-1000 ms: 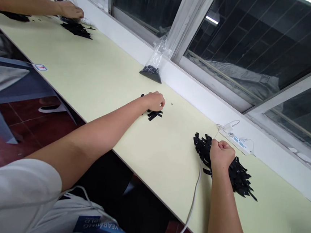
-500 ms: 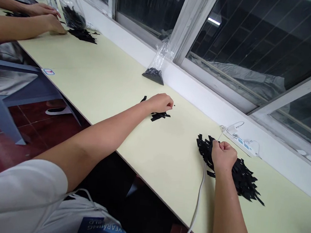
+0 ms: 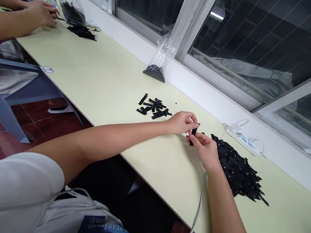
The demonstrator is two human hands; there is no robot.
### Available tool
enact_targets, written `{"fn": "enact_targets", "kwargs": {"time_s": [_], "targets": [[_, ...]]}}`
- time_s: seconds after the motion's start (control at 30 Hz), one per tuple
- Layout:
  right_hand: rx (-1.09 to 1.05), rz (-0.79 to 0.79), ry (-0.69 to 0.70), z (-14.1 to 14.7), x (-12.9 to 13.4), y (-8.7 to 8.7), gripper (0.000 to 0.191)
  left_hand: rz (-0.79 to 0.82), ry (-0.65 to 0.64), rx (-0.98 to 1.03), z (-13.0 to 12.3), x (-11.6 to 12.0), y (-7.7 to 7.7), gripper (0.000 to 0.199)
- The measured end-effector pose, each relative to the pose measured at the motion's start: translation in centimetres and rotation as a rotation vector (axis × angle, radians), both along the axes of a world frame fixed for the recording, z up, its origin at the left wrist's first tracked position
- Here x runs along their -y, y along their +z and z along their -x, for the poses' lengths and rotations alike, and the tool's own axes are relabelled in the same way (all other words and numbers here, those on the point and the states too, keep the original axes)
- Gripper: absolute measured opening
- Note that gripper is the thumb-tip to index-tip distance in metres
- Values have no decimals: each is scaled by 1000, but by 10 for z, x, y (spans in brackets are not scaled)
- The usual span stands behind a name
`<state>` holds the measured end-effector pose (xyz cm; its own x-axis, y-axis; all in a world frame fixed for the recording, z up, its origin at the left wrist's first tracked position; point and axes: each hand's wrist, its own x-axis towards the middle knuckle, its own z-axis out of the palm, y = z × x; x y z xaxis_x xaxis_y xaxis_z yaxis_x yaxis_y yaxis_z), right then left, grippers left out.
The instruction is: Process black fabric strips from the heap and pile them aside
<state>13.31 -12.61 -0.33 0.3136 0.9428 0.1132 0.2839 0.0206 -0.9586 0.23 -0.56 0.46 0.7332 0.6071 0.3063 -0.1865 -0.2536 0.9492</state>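
Hands (image 3: 182,123) (image 3: 206,149) converged: short black strip (image 3: 194,132)

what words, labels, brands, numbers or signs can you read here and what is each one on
"YEA...ING": on the blue print of the white shirt; its middle letters are unclear.
Another line of letters on that print: too distorted to read surely.
Sticker at the edge of the table: a red mark within a blue border, too small to read.
No brand or number can be made out.

Dark windows (image 3: 249,37) — white-framed, red tiled floor (image 3: 42,121), pale table (image 3: 107,69)
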Motion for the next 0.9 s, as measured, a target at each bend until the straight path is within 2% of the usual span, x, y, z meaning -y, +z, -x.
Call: {"fn": "enact_targets", "kwargs": {"time_s": [0.2,0.27,0.33,0.37,0.47,0.53,0.63,0.7,0.9], "targets": [[-81,30,-23,-12,2,-1,49,-49,141,-114,0,-11,-8,11],[-95,40,-44,-14,1,-2,50,-160,231,-138,2,-15,-10,10],[-85,51,-112,-15,0,-2,46,-354,322,-131,5,-14,-9,17],[-74,60,-147,-15,-1,-3,44,-459,323,-126,7,-13,-8,20],[-22,67,-207,-16,-3,-5,40,-594,181,-177,12,-4,-2,27],[34,47,-201,-17,-5,-6,40,-640,91,-222,13,2,-1,32],[153,17,-183,-16,-6,-9,38,-733,-3,-248,10,9,-5,29],[242,20,-169,-15,-5,-10,35,-765,-36,-244,8,10,-8,25],[516,-13,-124,-7,0,-2,26,-767,-16,-281,6,6,-12,23]]}}
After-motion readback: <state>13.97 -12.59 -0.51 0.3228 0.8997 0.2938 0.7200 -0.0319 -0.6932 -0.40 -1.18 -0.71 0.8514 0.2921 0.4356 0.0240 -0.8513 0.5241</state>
